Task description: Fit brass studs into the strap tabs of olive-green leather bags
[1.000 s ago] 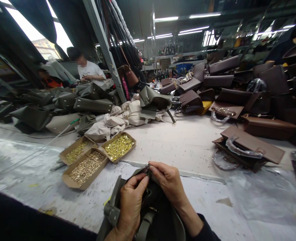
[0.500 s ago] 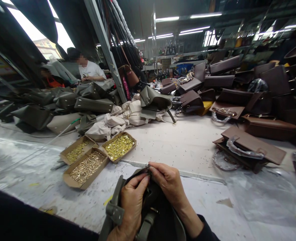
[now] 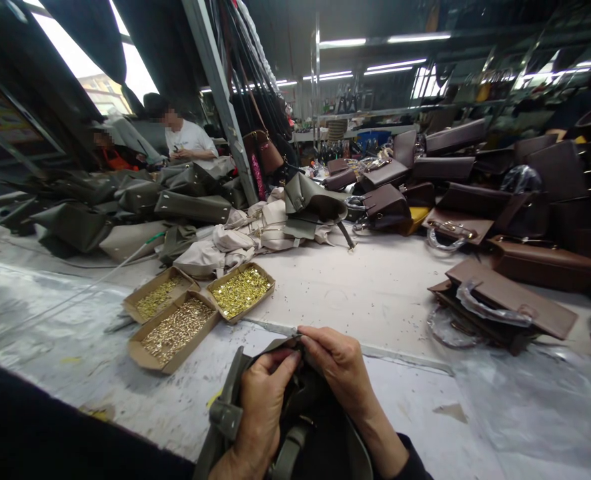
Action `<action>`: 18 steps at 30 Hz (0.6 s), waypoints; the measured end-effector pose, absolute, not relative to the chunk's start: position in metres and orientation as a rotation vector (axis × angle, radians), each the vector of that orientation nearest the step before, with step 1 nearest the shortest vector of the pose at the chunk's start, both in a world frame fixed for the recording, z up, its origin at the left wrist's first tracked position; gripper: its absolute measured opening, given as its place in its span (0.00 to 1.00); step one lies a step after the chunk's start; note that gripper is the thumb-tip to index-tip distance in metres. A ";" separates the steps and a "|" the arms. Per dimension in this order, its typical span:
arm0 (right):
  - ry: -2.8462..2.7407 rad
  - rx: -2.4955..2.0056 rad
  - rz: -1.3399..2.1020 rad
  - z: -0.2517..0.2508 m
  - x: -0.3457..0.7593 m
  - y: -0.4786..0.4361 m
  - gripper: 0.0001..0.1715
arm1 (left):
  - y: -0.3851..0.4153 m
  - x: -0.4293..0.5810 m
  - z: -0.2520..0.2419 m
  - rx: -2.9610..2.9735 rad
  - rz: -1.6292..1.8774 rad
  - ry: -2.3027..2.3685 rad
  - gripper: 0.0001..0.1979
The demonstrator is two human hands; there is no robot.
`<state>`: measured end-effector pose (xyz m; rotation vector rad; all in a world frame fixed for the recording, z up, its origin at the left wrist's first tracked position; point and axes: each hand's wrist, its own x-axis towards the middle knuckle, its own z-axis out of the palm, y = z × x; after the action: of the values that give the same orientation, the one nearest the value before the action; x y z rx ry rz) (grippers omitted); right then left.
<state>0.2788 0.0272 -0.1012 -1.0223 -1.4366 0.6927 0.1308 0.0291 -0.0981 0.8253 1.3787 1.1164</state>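
A dark olive-green handbag lies open towards me at the table's near edge. My left hand is closed on the bag's upper rim, its thumb and fingers pinched together. Against it, my right hand pinches the same rim from the other side, fingertips close to the left ones. Whatever small part may sit between the fingertips is hidden. A strap with a loop stands left of my left hand, and another strap hangs inside the bag.
Cardboard trays of gold-coloured metal pieces stand left of the bag. Olive bags are heaped at the back left, brown handbags at the right. Pale cloth pouches lie between. A person in a white shirt is beyond the table.
The view has shifted slightly, so the surroundings sit a little further right. Both hands keep their pinch on the bag's rim, with only slight finger movement.
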 end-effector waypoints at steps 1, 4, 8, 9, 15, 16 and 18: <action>-1.439 -1.025 0.698 -0.102 0.279 0.027 0.12 | 0.029 0.130 -0.099 0.833 1.118 1.383 0.25; -1.445 -1.021 0.698 -0.102 0.280 0.028 0.11 | 0.027 0.128 -0.103 0.862 1.137 1.387 0.24; -1.456 -1.012 0.726 -0.101 0.280 0.027 0.11 | 0.024 0.127 -0.103 0.899 1.199 1.369 0.22; -1.459 -1.011 0.735 -0.100 0.280 0.027 0.11 | 0.024 0.127 -0.102 0.912 1.204 1.364 0.21; -1.495 -0.996 0.748 -0.098 0.283 0.027 0.11 | 0.025 0.128 -0.098 0.917 1.207 1.382 0.20; -1.501 -0.994 0.750 -0.098 0.283 0.026 0.11 | 0.025 0.127 -0.099 0.914 1.203 1.380 0.21; -1.515 -0.998 0.751 -0.097 0.284 0.026 0.11 | 0.024 0.126 -0.100 0.925 1.189 1.373 0.21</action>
<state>0.2840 0.0261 -0.0974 -0.9979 -1.5149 0.7510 0.1258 0.0238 -0.1003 0.9250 1.3729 1.1890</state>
